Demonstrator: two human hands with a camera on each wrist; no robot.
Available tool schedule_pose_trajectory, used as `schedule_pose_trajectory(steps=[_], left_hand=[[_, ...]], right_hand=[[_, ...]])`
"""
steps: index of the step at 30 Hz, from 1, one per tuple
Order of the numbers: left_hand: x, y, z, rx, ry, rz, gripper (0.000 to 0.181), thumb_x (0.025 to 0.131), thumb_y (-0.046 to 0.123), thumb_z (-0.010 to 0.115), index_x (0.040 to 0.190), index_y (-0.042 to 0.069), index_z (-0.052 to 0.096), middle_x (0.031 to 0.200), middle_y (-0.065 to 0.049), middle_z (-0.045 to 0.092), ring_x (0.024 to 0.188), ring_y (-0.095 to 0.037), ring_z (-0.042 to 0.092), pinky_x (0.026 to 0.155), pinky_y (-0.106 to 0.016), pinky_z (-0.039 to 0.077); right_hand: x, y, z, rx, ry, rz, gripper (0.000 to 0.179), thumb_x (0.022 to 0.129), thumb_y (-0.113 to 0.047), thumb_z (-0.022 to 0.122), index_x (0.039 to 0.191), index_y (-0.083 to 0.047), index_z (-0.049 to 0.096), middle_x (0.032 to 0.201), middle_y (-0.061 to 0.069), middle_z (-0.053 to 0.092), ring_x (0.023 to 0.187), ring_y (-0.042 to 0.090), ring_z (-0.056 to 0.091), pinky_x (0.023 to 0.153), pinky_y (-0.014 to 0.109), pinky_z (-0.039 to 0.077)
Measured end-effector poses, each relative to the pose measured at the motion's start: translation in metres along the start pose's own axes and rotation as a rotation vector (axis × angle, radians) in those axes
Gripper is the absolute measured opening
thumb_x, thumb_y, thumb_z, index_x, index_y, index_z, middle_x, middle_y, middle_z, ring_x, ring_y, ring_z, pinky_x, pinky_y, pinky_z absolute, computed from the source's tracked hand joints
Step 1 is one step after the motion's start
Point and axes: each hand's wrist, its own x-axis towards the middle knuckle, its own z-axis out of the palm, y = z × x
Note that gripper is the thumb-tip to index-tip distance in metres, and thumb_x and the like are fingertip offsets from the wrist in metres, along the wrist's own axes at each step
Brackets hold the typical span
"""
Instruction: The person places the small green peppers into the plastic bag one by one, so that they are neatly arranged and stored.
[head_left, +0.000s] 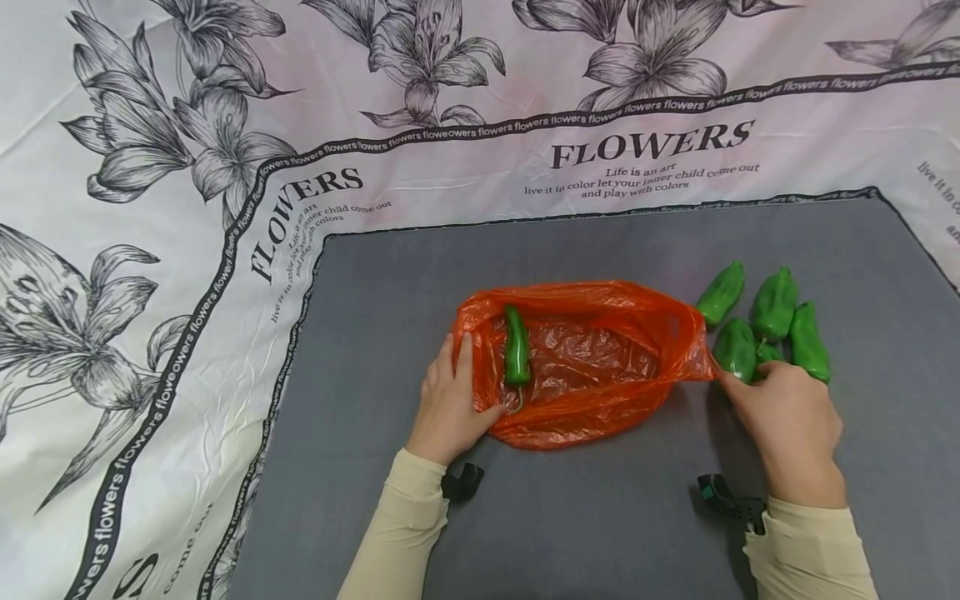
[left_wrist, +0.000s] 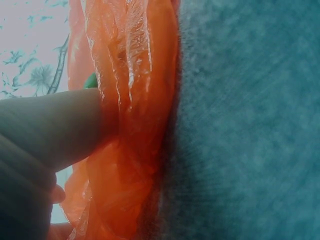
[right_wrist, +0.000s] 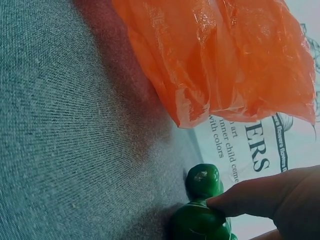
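Note:
An orange-red plastic bag (head_left: 585,425) lies with its mouth spread wide. Inside, near its left end, rests one long green pepper (head_left: 517,346). My left hand (head_left: 450,404) holds the bag's left end, fingertips and thumb at the rim; up close, the thumb (left_wrist: 55,125) reaches in behind the bag's film (left_wrist: 135,100). My right hand (head_left: 795,421) is down among several green peppers (head_left: 776,304) beside the bag's right end. In the right wrist view its thumb (right_wrist: 255,197) presses on a green pepper (right_wrist: 197,220) near the stem end. Its other fingers are mostly hidden.
Grey cloth (head_left: 585,525) covers the work surface. A white border (head_left: 450,183) printed with flowers and lettering runs along its far and left sides. The bag's right corner (head_left: 701,367) sticks out close to the right hand and the peppers.

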Motion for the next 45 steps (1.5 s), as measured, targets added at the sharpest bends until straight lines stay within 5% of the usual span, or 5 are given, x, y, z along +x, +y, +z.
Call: schedule_pose_trajectory(steps=[10, 17, 24, 33, 45], left_hand=[[0.0, -0.001, 0.0, 0.007, 0.009, 0.009, 0.118, 0.083, 0.035, 0.09, 0.169, 0.006, 0.016, 0.171, -0.024, 0.015, 0.147, -0.048, 0.031, 0.115, -0.064, 0.033], [0.001, -0.002, 0.0, 0.019, 0.011, 0.014, 0.119, 0.082, 0.036, 0.091, 0.169, 0.007, 0.015, 0.171, -0.024, 0.016, 0.147, -0.047, 0.031, 0.115, -0.063, 0.033], [0.0, -0.002, 0.001, 0.016, 0.003, 0.004, 0.119, 0.083, 0.037, 0.09, 0.169, 0.007, 0.014, 0.171, -0.023, 0.015, 0.147, -0.047, 0.031, 0.116, -0.063, 0.033], [0.002, -0.002, -0.001, 0.008, 0.0, -0.003, 0.119, 0.083, 0.036, 0.09, 0.169, 0.008, 0.014, 0.172, -0.022, 0.014, 0.148, -0.046, 0.029, 0.117, -0.063, 0.032], [0.003, -0.001, 0.002, 0.0, -0.006, -0.013, 0.119, 0.082, 0.037, 0.091, 0.169, 0.008, 0.015, 0.172, -0.022, 0.014, 0.148, -0.046, 0.03, 0.117, -0.063, 0.032]], right_hand=[[0.0, 0.002, -0.001, 0.025, -0.026, 0.0, 0.051, 0.096, -0.057, 0.062, 0.083, -0.008, 0.067, 0.07, 0.011, 0.061, 0.068, 0.033, 0.059, 0.044, 0.041, 0.039], [-0.001, -0.003, -0.011, 0.054, -0.003, 0.001, 0.055, 0.096, -0.047, 0.062, 0.123, 0.001, 0.069, 0.101, 0.027, 0.071, 0.082, 0.044, 0.063, 0.046, 0.038, 0.042], [-0.003, -0.009, -0.02, 0.127, 0.056, -0.044, 0.07, 0.098, -0.038, 0.061, 0.137, 0.019, 0.056, 0.116, 0.035, 0.07, 0.1, 0.053, 0.066, 0.067, 0.052, 0.054], [-0.006, -0.027, -0.032, 0.154, 0.09, -0.066, 0.067, 0.098, -0.04, 0.058, 0.142, 0.011, 0.058, 0.115, 0.033, 0.071, 0.105, 0.049, 0.062, 0.079, 0.054, 0.049], [-0.008, -0.058, -0.043, 0.234, 0.058, -0.104, 0.069, 0.1, -0.045, 0.056, 0.148, 0.005, 0.056, 0.12, 0.033, 0.07, 0.122, 0.055, 0.052, 0.076, 0.052, 0.049]])
